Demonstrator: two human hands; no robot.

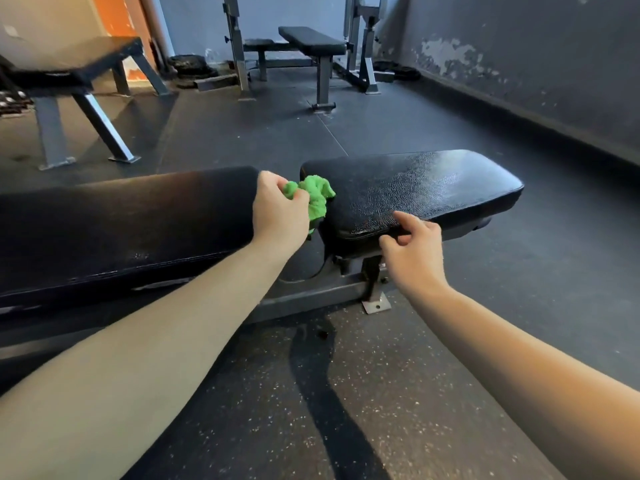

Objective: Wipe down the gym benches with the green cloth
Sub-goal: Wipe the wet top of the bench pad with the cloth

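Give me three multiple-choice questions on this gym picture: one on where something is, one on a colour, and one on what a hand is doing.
1. Where is the green cloth?
A) in a bucket
B) at the gap between the back pad and the seat pad
C) hung on a wall hook

2. What colour are the near bench's pads?
A) red
B) white
C) black

3. What is the left hand doing?
A) gripping the cloth
B) lying flat on a pad
C) hanging empty

Answers:
1 B: the cloth is bunched right where the two pads meet.
2 C: both pads are shiny black.
3 A: its fingers curl round the cloth.
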